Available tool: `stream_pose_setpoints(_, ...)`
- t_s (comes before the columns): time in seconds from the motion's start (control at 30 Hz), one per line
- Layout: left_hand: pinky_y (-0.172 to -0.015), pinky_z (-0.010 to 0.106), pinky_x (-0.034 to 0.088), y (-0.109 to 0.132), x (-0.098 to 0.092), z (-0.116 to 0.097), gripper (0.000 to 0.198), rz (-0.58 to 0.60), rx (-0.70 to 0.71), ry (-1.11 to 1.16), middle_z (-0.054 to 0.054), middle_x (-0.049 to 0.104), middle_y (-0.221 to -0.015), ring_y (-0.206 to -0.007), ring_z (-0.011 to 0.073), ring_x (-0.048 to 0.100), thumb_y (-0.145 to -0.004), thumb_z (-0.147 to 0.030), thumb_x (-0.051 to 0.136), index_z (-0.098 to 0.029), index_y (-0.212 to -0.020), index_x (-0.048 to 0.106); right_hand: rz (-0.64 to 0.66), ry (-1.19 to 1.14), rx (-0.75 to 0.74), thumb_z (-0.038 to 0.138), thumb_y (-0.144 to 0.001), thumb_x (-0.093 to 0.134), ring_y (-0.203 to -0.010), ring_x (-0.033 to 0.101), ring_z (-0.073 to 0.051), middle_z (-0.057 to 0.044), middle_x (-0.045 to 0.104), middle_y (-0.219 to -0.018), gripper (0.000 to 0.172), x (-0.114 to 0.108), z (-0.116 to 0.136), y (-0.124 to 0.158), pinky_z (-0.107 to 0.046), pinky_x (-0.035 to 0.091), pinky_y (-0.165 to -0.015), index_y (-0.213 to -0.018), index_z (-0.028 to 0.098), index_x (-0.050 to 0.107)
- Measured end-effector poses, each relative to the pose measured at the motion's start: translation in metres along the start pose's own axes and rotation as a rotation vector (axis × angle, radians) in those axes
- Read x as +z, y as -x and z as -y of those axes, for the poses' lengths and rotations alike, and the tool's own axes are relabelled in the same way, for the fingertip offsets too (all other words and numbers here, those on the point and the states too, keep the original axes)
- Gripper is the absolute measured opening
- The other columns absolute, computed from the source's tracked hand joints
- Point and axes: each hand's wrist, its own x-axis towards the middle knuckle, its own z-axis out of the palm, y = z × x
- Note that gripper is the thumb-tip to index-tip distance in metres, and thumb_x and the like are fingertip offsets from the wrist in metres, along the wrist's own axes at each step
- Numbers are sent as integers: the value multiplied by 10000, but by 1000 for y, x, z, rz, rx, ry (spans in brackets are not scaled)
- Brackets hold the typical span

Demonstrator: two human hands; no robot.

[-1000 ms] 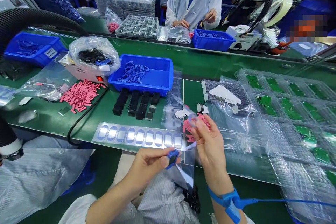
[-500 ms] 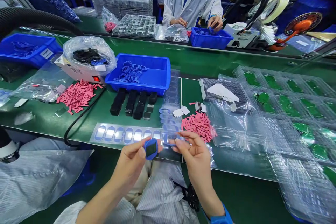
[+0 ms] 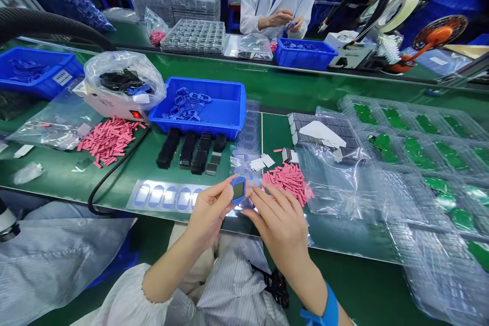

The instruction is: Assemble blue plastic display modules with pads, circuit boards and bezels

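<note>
Left hand (image 3: 208,213): closed in a thumb-and-fingers pinch on a small blue-framed part with a dark rectangular centre (image 3: 239,191), the part upright at the fingertips, dark face toward the camera. Right hand (image 3: 280,226): open, fingers extended and angled in toward the part, tips just beside it, contact not determinable from this view; nothing visible in this hand. Blue wrist strap (image 3: 326,308) around the right wrist. Directly beyond the grip, a clear film with blue oval outlines (image 3: 244,160), with white paper scraps (image 3: 260,162) just beside it. Beyond the right hand, a loose pile of pink strips (image 3: 288,183); farther right, a clear plastic bag (image 3: 336,188) on the green workbench (image 3: 275,132). Left of the left hand, a sheet of oval-windowed labels (image 3: 164,196), its edge near the grip. Farther beyond the grip, a blue plastic bin (image 3: 198,112) holding loose blue frames (image 3: 187,107), with rows of stacked black pieces (image 3: 187,150) between bin and label sheet. Well left of the grip, a second pile of pink strips (image 3: 109,140) and a black cable (image 3: 110,183). Across the bench, well apart from the grip, a co-worker's hands (image 3: 280,19) above another blue bin (image 3: 305,53).
</note>
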Motion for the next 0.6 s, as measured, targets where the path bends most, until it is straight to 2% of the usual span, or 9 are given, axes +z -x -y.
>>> stream_pose_setpoints(0.17,-905,402,501,-11,7,-4,377,85,-10,-28,108,780,-886,-876,250,716,-663,-386,781,-174,-973,743,30,38,-3,270,-913,532,-964,663,-215,-71,737,-991,178,2,-1,-3,-353,390,-851,-1018,190,651)
stream_pose_setpoints(0.3,-928,447,487,-17,9,-5,373,133,-20,-35,123,770,-944,-931,287,704,-680,-395,767,-169,-975,743,81,-22,105,279,-882,577,-1005,655,-235,-65,720,-1058,207,1,-4,1,-375,368,-886,-1068,232,654)
stream_pose_setpoints(0.47,-986,477,449,-11,-8,-1,393,44,-1,-162,123,765,-966,-998,307,680,-685,-409,759,-174,-1000,739,138,-369,395,310,-858,593,-1102,612,-271,-82,687,-1131,250,5,-14,-8,-441,334,-978,-1081,231,675)
stream_pose_setpoints(0.6,-981,471,467,-4,-20,-1,368,-17,40,-273,124,752,-1011,-1014,314,672,-664,-390,775,-164,-955,752,151,-528,502,326,-776,659,-1044,633,-295,-80,713,-1069,259,13,-29,-22,-484,366,-969,-1017,246,709)
